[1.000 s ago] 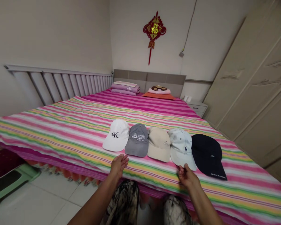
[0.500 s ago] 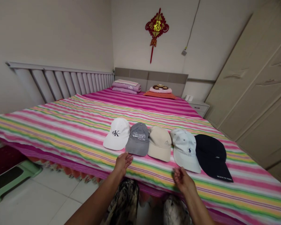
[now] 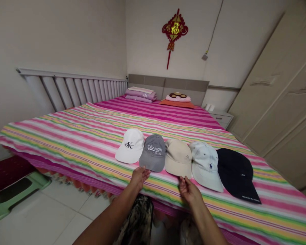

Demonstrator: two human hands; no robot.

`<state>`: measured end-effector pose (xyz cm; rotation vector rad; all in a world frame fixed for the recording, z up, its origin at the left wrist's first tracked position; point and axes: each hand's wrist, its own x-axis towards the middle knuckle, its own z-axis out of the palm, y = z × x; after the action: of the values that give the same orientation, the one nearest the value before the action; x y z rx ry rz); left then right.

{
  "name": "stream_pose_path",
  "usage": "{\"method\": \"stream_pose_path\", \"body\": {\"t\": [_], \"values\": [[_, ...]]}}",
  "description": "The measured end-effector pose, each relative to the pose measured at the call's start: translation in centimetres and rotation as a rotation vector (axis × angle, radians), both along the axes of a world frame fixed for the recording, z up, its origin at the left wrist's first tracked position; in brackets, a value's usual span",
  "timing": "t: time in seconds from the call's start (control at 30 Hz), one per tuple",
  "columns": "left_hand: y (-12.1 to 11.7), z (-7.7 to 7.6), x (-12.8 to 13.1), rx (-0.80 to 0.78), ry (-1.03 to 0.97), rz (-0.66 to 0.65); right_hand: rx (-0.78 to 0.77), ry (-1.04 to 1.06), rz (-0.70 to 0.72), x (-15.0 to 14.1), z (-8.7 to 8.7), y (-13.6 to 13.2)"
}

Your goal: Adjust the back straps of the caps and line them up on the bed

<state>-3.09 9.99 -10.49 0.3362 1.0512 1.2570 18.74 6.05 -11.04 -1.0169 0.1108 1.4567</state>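
Observation:
A row of caps lies on the striped bedspread, brims toward me: a white cap (image 3: 130,146), a grey cap (image 3: 153,153), a beige cap (image 3: 178,158), a pale blue cap (image 3: 206,165) and a black cap (image 3: 236,173). My right hand (image 3: 190,191) has its thumb and fingertips closed on the front edge of the beige cap's brim. At the grey cap's brim, my left hand (image 3: 140,177) rests with fingers loosely stretched and the fingertips at or just under the edge; whether they touch is unclear.
The striped bedspread (image 3: 73,132) covers the near part of the bed. Folded purple bedding (image 3: 141,96) and an orange pillow (image 3: 177,103) lie by the headboard (image 3: 148,81). A green stool (image 3: 38,180) stands at lower left, a wardrobe (image 3: 277,105) at right.
My right hand has let go of the pale blue cap's brim and moved left to the beige one. The pale blue and black caps sit farther right; the beige cap has shifted slightly right.

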Motion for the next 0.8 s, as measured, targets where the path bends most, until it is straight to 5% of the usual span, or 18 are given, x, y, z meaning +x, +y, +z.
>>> {"method": "stream_pose_path", "body": {"t": [0.33,0.6,0.8], "values": [[-0.2,-0.1,-0.5,-0.038,0.038,-0.037,0.021,0.010,-0.004,0.2,0.2,-1.0],[0.9,0.0,-3.8,0.015,0.057,0.466,0.060,0.040,0.029,0.4,-0.1,-2.9],[2.5,0.9,-4.4,0.097,0.011,0.436,0.053,0.046,0.035,-0.3,-1.1,-3.7]]}}
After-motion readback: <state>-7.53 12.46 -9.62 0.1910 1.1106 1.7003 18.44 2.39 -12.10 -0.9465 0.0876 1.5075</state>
